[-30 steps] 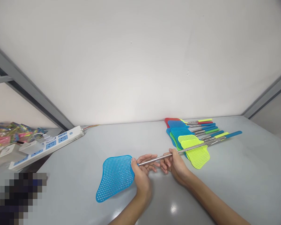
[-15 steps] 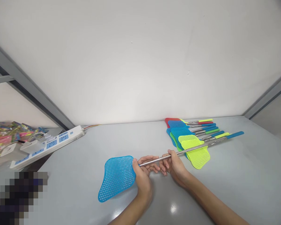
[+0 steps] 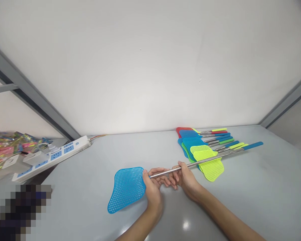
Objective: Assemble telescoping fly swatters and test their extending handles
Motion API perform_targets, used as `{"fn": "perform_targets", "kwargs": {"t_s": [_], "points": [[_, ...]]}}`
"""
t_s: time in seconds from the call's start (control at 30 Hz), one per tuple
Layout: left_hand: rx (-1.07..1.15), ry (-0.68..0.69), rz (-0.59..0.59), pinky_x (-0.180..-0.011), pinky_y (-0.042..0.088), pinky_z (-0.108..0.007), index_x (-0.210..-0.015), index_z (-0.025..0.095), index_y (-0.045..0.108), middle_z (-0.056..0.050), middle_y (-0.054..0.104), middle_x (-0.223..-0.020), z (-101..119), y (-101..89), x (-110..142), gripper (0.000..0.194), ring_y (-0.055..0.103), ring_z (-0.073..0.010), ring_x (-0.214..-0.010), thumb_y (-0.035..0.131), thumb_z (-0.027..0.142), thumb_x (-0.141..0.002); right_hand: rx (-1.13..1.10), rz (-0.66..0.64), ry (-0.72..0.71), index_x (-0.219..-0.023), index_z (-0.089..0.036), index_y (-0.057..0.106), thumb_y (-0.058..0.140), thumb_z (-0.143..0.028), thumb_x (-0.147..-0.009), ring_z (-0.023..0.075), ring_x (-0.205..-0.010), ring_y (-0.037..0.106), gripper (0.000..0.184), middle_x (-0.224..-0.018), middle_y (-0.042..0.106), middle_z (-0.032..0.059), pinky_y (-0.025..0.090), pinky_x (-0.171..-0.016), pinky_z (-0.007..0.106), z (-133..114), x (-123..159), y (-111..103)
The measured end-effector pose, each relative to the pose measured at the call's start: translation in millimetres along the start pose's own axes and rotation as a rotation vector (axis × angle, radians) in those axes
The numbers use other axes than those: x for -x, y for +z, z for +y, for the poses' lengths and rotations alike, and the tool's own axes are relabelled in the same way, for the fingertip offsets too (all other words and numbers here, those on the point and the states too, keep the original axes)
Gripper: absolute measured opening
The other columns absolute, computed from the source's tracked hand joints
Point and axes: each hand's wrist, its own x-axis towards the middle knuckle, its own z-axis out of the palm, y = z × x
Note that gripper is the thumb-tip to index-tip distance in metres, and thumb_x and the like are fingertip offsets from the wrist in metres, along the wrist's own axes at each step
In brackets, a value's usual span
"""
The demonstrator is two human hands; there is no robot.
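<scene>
The blue fly swatter [image 3: 126, 189] has shifted slightly rightward along its length since the earlier frame, and its mesh head has swung a little. In the head view, 2 hands hold it. The left hand [image 3: 153, 191] is closed at the neck, with the thumb at the mesh edge and the fingers curled beneath the steel handle [image 3: 190, 163]. The right hand [image 3: 188, 180] is wrapped shut around the handle just beside it. The handle's far end passes over a stack of fly swatters [image 3: 200, 145] on the grey table [image 3: 240, 194]. I cannot tell whether the mesh touches the table. A white power strip [image 3: 52, 157] lies at the table's left.
</scene>
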Motion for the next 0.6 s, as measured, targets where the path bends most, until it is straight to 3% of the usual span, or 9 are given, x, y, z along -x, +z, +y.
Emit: {"fn": "perform_targets", "kwargs": {"t_s": [0.17, 0.33, 0.6], "points": [[-0.053, -0.038, -0.027, -0.040, 0.036, -0.025, -0.063, 0.011, 0.056, -0.004, 0.053, -0.036, -3, 2.4, -1, 0.051, 0.051, -0.0162, -0.035, 0.028, 0.052, -0.075, 0.075, 0.074, -0.041, -0.035, -0.017, 0.039, 0.025, -0.039, -0.078, 0.0106, -0.033, 0.039, 0.051, -0.036, 0.044, 0.0022, 0.027, -0.036, 0.023, -13, 4, 2], [-0.072, -0.090, -0.014, -0.039, 0.034, -0.023, -0.062, 0.013, 0.053, -0.005, 0.059, -0.051, -4, 9.0, 0, 0.049, 0.051, -0.0135, -0.038, 0.036, 0.058, -0.070, 0.167, 0.172, -0.130, -0.035, -0.017, 0.042, 0.030, -0.035, -0.079, 0.0101, -0.036, 0.039, 0.049, -0.036, 0.044, 0.0021, 0.029, -0.040, 0.023, -29, 7, 4], [-0.073, -0.114, -0.047, -0.040, 0.035, -0.022, -0.054, 0.014, 0.048, -0.001, 0.052, -0.048, -1, 13.6, 2, 0.047, 0.048, -0.0111, -0.040, 0.042, 0.059, -0.067, 0.102, 0.213, -0.020, -0.039, -0.017, 0.039, 0.033, -0.038, -0.076, 0.0086, -0.034, 0.037, 0.042, -0.039, 0.041, -0.0011, 0.028, -0.039, 0.022, -23, 3, 1]]}}
